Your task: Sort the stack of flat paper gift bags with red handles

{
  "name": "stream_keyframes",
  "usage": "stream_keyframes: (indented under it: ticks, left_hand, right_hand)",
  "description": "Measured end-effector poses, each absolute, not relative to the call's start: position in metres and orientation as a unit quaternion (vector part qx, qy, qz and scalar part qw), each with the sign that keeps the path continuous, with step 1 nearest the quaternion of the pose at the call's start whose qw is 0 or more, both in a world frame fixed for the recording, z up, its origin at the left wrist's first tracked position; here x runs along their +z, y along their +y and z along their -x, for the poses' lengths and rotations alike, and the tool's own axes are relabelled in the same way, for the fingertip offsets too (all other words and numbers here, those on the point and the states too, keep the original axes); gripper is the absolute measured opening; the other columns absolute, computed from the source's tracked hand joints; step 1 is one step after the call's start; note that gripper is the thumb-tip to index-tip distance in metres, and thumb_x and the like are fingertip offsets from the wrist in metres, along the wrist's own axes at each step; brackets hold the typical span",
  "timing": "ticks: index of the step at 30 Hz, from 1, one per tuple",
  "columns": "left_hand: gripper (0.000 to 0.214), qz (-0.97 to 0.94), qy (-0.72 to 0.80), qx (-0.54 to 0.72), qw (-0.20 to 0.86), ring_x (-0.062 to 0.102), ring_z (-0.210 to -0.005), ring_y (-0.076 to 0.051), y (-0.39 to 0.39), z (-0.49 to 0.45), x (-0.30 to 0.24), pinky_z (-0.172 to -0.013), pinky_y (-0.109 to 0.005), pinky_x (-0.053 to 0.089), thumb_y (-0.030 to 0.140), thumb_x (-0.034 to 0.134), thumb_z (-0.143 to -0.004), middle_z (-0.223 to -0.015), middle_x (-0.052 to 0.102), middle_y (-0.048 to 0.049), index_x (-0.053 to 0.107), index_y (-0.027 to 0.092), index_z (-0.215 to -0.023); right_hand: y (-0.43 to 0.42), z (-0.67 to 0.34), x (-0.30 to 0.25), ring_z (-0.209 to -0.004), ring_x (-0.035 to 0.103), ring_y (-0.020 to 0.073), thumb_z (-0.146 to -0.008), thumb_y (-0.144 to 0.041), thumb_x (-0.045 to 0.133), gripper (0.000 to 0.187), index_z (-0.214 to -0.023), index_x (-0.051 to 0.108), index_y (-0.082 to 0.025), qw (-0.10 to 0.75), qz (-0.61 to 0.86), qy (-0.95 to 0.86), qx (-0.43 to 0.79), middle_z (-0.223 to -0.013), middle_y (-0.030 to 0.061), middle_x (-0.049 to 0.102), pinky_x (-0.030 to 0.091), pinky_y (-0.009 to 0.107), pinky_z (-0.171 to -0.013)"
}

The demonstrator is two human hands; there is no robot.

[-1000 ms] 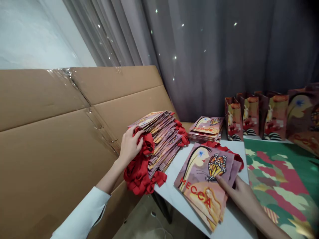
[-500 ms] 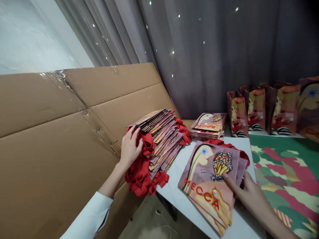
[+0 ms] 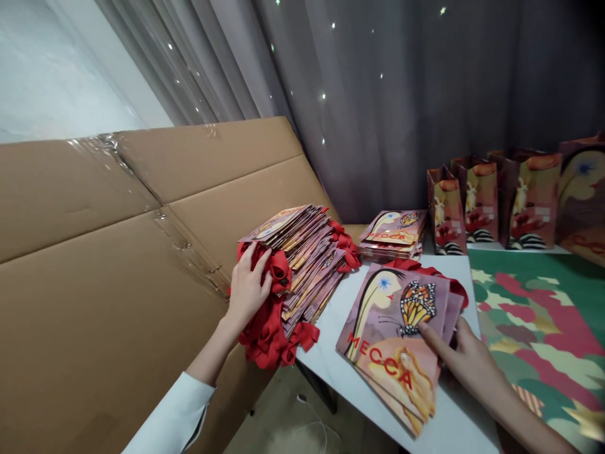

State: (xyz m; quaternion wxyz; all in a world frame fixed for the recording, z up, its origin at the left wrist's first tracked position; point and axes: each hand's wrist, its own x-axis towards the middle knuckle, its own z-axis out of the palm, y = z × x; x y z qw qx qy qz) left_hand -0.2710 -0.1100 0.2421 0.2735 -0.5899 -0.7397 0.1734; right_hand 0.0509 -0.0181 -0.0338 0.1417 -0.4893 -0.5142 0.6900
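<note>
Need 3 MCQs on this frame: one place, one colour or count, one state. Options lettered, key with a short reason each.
1. Where is the left hand?
A. On the red ribbon handles of the tall stack of flat bags
B. On the cardboard sheet
C. On the upright bags

2. What colour is the word MECCA on the top flat bag?
A. Blue
B. Red
C. White

3. How do the bags by the curtain stand?
A. Flat in a pile
B. Opened and upright
C. Hanging by handles

Key: 1 A, the left hand's fingers lie curled over the red handles at the stack's near edge. 2 B, the letters are red on the mauve print under the right hand. 3 B, they stand in a row on the table with their tops open.
</note>
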Motion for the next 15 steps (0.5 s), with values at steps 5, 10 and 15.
stream_keyframes:
  ticks: [5,10,15]
  left_hand:
    - [0.042,0.594,-0.732,0.180,0.282,0.035,-0.142,-0.035,-0.105,0.269,0.246,-0.109,-0.053,0.039,0.024,0.049,-0.092,-0.154,0.031,-0.0198,0.057,0.018,-0.133]
    - [0.040,0.607,-0.724,0.169,0.280,0.032,-0.142,-0.037,-0.104,0.266,0.239,-0.111,-0.054,0.036,0.023,0.046,-0.094,-0.156,0.025,-0.0202,0.062,0.017,-0.131]
    - [0.039,0.613,-0.717,0.171,0.285,0.022,-0.146,-0.038,-0.097,0.268,0.231,-0.114,-0.055,0.029,0.027,0.045,-0.096,-0.161,0.015,-0.0142,0.063,0.021,-0.131]
  right_hand:
    - [-0.019,-0.051,-0.034,-0.071,0.067,0.0280,-0.068,-0.075,0.053,0.062,-0.100,0.049,-0.022,0.121,0.486,-0.509,0.700,-0.082,0.0078,0.069,0.050,0.036,-0.063]
    - [-0.018,-0.051,-0.033,-0.089,0.068,0.0317,-0.067,-0.073,0.054,0.064,-0.105,0.052,-0.021,0.150,0.491,-0.509,0.691,-0.097,0.0127,0.071,0.051,0.039,-0.073]
    - [-0.016,-0.052,-0.030,-0.095,0.068,0.0324,-0.068,-0.073,0.054,0.065,-0.108,0.051,-0.021,0.145,0.474,-0.508,0.704,-0.106,0.0138,0.070,0.051,0.039,-0.076]
